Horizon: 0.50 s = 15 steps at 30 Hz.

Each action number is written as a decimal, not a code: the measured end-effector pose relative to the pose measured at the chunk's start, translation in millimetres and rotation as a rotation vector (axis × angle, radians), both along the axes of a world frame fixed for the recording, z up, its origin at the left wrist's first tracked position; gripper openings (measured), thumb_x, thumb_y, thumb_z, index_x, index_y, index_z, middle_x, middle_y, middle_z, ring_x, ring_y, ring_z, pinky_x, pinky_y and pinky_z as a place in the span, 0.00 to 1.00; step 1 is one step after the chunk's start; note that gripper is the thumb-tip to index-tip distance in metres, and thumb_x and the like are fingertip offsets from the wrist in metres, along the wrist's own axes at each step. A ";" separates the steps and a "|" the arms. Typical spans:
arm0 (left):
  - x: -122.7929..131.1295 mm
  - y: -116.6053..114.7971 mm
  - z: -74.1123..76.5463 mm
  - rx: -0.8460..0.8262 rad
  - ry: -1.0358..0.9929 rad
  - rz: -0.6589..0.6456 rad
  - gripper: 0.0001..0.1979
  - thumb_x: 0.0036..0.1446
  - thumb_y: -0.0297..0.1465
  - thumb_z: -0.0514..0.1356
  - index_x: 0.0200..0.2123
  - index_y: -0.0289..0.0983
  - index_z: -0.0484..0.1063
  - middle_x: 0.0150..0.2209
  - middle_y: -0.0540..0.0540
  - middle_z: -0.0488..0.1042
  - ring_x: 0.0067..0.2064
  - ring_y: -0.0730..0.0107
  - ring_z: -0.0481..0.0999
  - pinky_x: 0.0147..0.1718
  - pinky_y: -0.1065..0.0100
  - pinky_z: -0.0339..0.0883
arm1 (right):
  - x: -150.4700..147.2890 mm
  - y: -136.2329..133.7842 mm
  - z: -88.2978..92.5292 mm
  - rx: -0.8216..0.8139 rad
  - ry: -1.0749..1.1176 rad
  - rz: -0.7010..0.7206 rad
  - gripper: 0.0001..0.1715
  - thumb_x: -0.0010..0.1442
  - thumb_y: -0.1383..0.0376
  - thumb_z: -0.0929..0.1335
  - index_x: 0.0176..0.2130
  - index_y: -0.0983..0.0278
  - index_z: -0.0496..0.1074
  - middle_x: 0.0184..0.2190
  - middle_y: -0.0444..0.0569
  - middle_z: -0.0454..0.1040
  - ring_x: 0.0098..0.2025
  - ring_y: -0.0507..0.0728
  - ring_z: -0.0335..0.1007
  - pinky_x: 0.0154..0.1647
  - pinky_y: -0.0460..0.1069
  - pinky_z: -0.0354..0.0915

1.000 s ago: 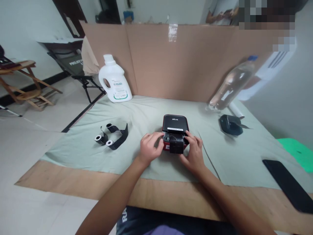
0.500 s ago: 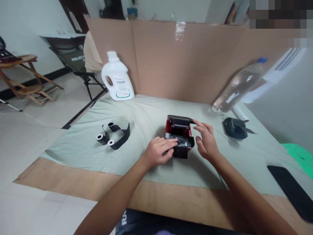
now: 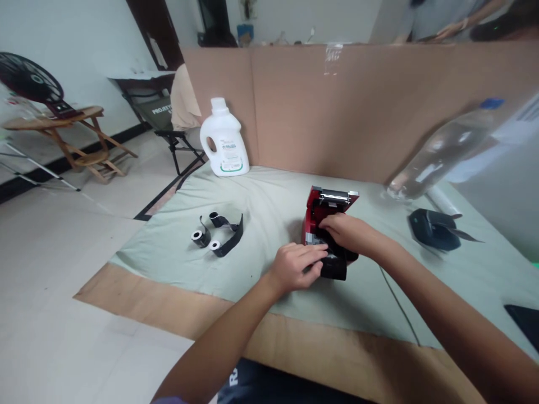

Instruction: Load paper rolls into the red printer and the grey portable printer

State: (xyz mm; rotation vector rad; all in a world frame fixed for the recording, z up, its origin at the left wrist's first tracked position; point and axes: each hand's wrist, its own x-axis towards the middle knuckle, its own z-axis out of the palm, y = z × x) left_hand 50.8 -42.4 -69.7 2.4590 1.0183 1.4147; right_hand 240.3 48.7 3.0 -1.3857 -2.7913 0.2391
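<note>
A small red and black receipt printer [image 3: 312,203] sits on the cloth with its lid raised, a silvery roller showing inside the lid. A black paper strip [image 3: 336,269] hangs over its front. My left hand [image 3: 295,266] lies on the printer's near left side, fingers stretched out over the front and the strip. Into the open compartment reaches my right hand [image 3: 350,232], fingers drawn together and pointing left. Its fingertips are partly hidden, so what they hold cannot be made out.
Black paper rolls [image 3: 219,247] with loose ends lie to the left. A white jug [image 3: 227,143] and a leaning clear bottle [image 3: 442,151] stand by the cardboard screen [image 3: 311,112]. At right are a dark device [image 3: 433,230] and a black flat object [image 3: 524,322].
The printer's lid has swung further up. My right hand has gone from the lid's right edge into the compartment. My left hand stays at the front; the view has turned left.
</note>
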 end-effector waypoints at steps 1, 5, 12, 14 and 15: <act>-0.2 0.2 -0.2 0.002 -0.006 -0.002 0.14 0.65 0.31 0.55 0.46 0.39 0.80 0.51 0.45 0.82 0.43 0.65 0.85 0.38 0.64 0.76 | -4.8 11.0 -1.7 -0.064 -0.034 0.016 0.17 0.62 0.74 0.63 0.40 0.60 0.80 0.41 0.52 0.82 0.39 0.61 0.78 0.34 0.51 0.64; -0.4 0.9 -1.2 -0.026 -0.014 -0.007 0.14 0.64 0.32 0.55 0.46 0.40 0.80 0.51 0.46 0.82 0.44 0.65 0.85 0.38 0.64 0.76 | -17.7 41.2 -5.0 -0.242 -0.118 0.080 0.09 0.55 0.74 0.69 0.30 0.62 0.78 0.29 0.49 0.80 0.29 0.58 0.75 0.26 0.49 0.61; -1.3 -0.8 -2.9 -0.005 -0.132 0.033 0.15 0.65 0.31 0.55 0.49 0.38 0.79 0.58 0.41 0.76 0.47 0.62 0.82 0.43 0.63 0.77 | -5.3 38.9 12.0 -0.278 -0.064 0.141 0.08 0.58 0.72 0.69 0.31 0.61 0.77 0.27 0.44 0.78 0.26 0.54 0.73 0.23 0.47 0.63; -1.3 -2.8 -4.3 -0.066 -0.226 0.069 0.17 0.67 0.32 0.53 0.53 0.38 0.76 0.61 0.38 0.72 0.45 0.63 0.81 0.44 0.62 0.76 | 5.1 28.4 24.8 -0.236 0.038 0.154 0.05 0.62 0.64 0.70 0.37 0.59 0.79 0.28 0.44 0.78 0.26 0.54 0.74 0.23 0.47 0.65; -0.8 -3.5 -5.4 -0.111 -0.291 0.082 0.18 0.68 0.33 0.52 0.56 0.38 0.74 0.61 0.37 0.70 0.43 0.64 0.80 0.44 0.62 0.76 | 9.9 22.9 32.9 -0.200 0.108 0.167 0.07 0.63 0.59 0.70 0.38 0.58 0.79 0.27 0.43 0.78 0.25 0.54 0.73 0.21 0.47 0.65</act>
